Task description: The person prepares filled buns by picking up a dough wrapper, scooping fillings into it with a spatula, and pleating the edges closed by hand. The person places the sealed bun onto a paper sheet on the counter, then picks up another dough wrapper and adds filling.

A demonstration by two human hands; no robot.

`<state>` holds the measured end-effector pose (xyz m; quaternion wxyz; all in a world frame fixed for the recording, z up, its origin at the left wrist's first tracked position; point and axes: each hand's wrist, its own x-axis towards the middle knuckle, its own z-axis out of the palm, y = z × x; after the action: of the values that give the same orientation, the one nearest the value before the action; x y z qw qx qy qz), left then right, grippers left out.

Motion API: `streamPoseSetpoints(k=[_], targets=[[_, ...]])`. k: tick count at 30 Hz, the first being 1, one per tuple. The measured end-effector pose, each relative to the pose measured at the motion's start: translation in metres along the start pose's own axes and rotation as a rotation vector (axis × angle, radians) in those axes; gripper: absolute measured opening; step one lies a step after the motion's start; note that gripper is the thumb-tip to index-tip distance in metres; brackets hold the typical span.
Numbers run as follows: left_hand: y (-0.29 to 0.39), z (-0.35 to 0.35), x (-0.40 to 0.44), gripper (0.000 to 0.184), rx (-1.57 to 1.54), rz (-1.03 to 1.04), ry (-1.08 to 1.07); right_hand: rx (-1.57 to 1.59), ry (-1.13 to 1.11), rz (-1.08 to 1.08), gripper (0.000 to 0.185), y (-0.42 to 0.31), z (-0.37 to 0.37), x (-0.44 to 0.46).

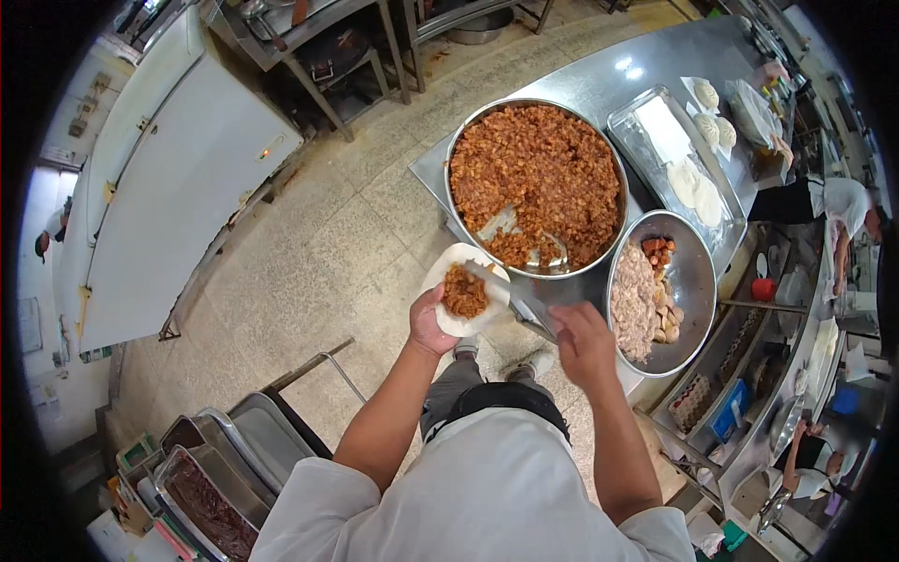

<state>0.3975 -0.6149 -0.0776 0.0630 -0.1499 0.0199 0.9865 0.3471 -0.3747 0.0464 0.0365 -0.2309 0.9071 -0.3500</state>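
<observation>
My left hand (428, 323) holds a round white dough wrapper (447, 325) on its palm, thumb at the rim. On the wrapper sits a mound of reddish-brown chopped filling (465, 292). In my right hand (582, 342) is a metal spatula (529, 311), its flat blade reaching over the wrapper's right edge and touching or just above the filling. Ahead of both hands stands a wide steel basin (451, 201) of the same filling, scraped bare in its near part. Right of my right hand, a steel bowl (698, 323) contains pale minced meat (632, 304) and several chunky pieces.
A metal tray (646, 136) with flat dough rounds (695, 190) lies on the steel table (581, 80). Pleated buns (716, 129) sit on papers beyond it. A white freezer (197, 178) stands left; trays (201, 487) are stacked lower left. Other people (843, 201) are at the right.
</observation>
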Motion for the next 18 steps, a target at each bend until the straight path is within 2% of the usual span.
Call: streamPoseSetpoints(k=[2, 4, 8, 13, 15, 18], targets=[[-0.001, 0.010, 0.001, 0.064, 0.016, 0.021, -0.010, 0.014, 0.059, -0.037, 0.028, -0.007, 0.012, -0.010], [-0.004, 0.023, 0.006, 0.064, 0.048, 0.058, -0.001, 0.044, 0.027, -0.005, 0.029, -0.008, 0.013, -0.014], [-0.007, 0.048, 0.015, 0.062, 0.129, 0.157, -0.047, -0.055, 0.017, 0.010, 0.031, -0.026, -0.029, -0.010], [-0.023, 0.070, 0.026, 0.055, 0.134, 0.096, 0.001, 0.008, 0.137, 0.045, 0.033, -0.026, -0.051, -0.022], [-0.034, 0.077, 0.030, 0.055, 0.170, 0.050, -0.033, -0.108, 0.022, 0.054, 0.032, -0.011, -0.050, -0.028], [-0.054, 0.094, 0.029, 0.059, 0.328, 0.060, -0.058, -0.112, 0.018, 0.059, 0.030, 0.002, -0.091, -0.043]])
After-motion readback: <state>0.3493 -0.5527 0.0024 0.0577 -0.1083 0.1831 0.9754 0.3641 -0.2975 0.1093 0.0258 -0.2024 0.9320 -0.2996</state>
